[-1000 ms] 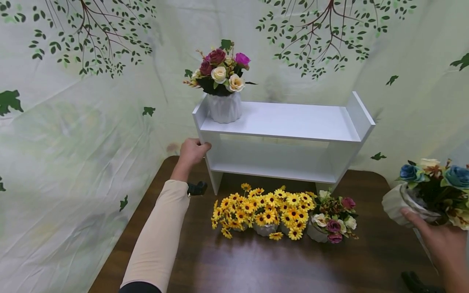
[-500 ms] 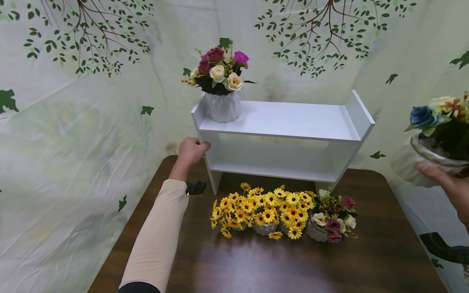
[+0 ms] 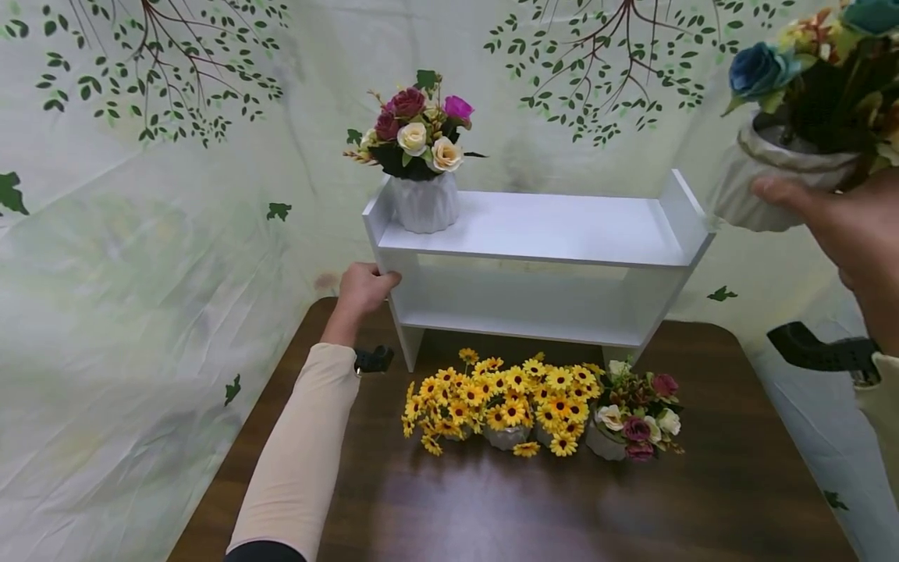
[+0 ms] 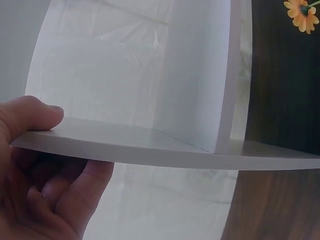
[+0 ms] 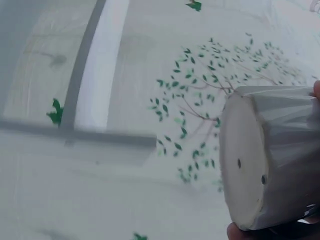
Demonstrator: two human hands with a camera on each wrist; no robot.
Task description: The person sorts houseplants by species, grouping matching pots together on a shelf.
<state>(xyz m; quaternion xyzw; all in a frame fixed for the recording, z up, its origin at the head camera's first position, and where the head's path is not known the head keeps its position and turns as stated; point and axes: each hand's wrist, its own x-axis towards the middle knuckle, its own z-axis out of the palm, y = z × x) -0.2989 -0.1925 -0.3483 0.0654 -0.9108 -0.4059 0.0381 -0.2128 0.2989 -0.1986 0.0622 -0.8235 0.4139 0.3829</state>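
A dark wooden table (image 3: 492,507) stands against a pale backdrop printed with green branches. On the table sits a white two-tier shelf (image 3: 541,234), its long axis running left to right across the view.

On the left end of the top tier stands a white ribbed pot of pink, maroon and cream roses (image 3: 421,168). The rest of that tier, out to the raised right end panel, is bare. In front of the shelf on the table, a bunch of small yellow daisies (image 3: 499,402) lies beside a smaller pot of mixed roses (image 3: 635,421).

The left hand (image 3: 365,289) grips the shelf's left side panel. The left wrist view shows the thumb (image 4: 35,112) lying on one face of the board and the fingers curled against the other, so the panel is pinched between them.

The right hand (image 3: 843,226) holds a second white pot of blue and cream flowers (image 3: 779,168) in the air, up and to the right of the shelf, above the level of its top tier and just beyond its right end. The pot leans a little, its base turned toward the shelf; the right wrist view shows that base (image 5: 245,165) with small drain holes. The fingers appear to wrap the pot's far side, though most of the hand runs off the frame. The bare stretch of shelf lies down and to the left of this pot, nearer the right hand than the left.
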